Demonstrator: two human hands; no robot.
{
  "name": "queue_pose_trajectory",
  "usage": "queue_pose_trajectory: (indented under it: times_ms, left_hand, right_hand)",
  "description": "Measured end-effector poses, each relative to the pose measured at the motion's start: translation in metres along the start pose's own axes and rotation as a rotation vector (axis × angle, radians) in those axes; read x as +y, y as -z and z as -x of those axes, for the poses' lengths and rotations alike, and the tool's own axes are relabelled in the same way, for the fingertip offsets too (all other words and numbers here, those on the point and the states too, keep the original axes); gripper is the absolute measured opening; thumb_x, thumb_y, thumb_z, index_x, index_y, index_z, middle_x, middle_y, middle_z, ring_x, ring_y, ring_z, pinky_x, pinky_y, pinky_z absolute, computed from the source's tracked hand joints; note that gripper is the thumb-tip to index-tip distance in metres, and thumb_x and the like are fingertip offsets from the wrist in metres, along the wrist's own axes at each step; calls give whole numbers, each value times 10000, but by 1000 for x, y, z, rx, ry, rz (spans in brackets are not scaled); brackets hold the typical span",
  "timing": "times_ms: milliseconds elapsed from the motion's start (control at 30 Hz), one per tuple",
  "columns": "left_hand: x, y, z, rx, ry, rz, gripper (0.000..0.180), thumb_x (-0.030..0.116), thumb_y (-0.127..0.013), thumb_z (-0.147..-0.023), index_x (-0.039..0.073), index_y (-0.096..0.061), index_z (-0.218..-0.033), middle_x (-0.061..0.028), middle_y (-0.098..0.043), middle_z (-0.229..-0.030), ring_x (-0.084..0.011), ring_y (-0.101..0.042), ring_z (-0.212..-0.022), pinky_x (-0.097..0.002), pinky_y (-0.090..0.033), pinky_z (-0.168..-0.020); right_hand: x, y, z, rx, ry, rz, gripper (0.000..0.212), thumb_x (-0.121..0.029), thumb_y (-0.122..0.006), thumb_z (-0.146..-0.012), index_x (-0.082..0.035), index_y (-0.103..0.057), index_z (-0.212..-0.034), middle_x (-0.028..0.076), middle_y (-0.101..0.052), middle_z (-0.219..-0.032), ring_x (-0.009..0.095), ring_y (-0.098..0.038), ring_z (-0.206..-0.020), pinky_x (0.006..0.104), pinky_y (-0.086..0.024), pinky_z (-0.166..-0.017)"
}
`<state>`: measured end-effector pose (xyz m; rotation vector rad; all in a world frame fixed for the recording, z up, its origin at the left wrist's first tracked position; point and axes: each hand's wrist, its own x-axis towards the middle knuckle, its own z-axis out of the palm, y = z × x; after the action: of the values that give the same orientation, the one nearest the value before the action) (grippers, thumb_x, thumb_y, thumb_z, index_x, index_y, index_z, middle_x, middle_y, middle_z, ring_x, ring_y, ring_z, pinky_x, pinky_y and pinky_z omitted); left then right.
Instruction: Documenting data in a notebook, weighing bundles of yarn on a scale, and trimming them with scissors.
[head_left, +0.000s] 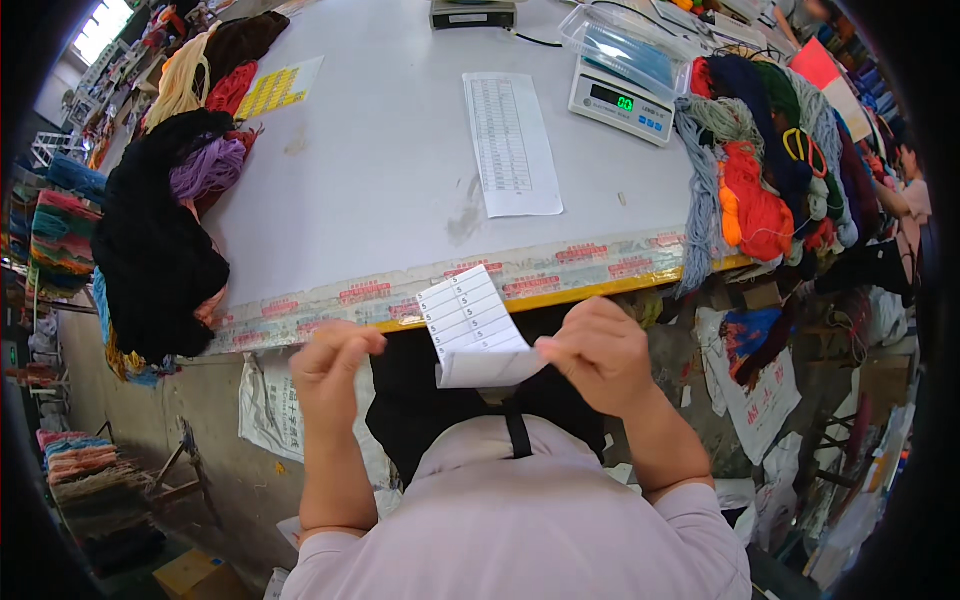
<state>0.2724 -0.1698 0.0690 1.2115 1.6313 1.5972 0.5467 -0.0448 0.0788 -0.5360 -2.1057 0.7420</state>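
A white sheet of small labels (470, 312) in two columns leans over the table's front edge, and its near end curls up toward me. My right hand (605, 355) is closed, its thumb and finger pinching at the right corner of the curled end. To the left of the sheet and apart from it, my left hand (332, 372) is closed with thumb and forefinger pressed together. Whatever may be between those fingertips is too small to make out.
Black yarn (155, 240) and purple yarn (207, 168) hang at the table's left. A digital scale (622, 100) bears a clear plastic box (630, 55). Right of it lie red yarn (755, 205) and scissors (803, 150). A printed list (513, 145) lies mid-table (380, 130).
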Motion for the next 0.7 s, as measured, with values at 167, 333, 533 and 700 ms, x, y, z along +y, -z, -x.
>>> queue_pose_trajectory:
  times_ms: [167,333,533,700]
  left_hand:
    - [-6,-16,14,-229,89,-19,134,19,-592,-869,-13,-672,-972,-94,-647,-924,-191,-610,-855,-301,-470,-797]
    - [-3,-21,21,-227,-43,-149,108,21,-628,-837,0,-642,-942,-85,-625,-931,-191,-584,-893,-294,-451,-822]
    - [6,-11,31,-225,38,-104,155,29,-732,-757,15,-604,-843,-43,-610,-854,-138,-568,-805,-262,-452,-756]
    - [7,-9,36,-148,-8,-66,163,10,-772,-730,4,-628,-807,-42,-612,-779,-120,-569,-687,-242,-466,-639]
  right_hand:
    - [-15,-21,3,161,-33,-17,91,20,-750,-717,-14,-692,-778,61,-627,-678,213,-558,-652,296,-443,-609]
    - [-26,-34,7,197,-35,-20,120,35,-755,-696,-4,-690,-788,65,-598,-666,210,-549,-644,300,-432,-603]
    - [-35,-43,14,299,-60,-55,106,64,-732,-730,1,-694,-807,66,-607,-689,154,-531,-600,256,-388,-527]
    - [-58,-44,22,230,-163,-132,113,81,-728,-728,13,-676,-801,76,-606,-674,140,-525,-540,238,-405,-489]
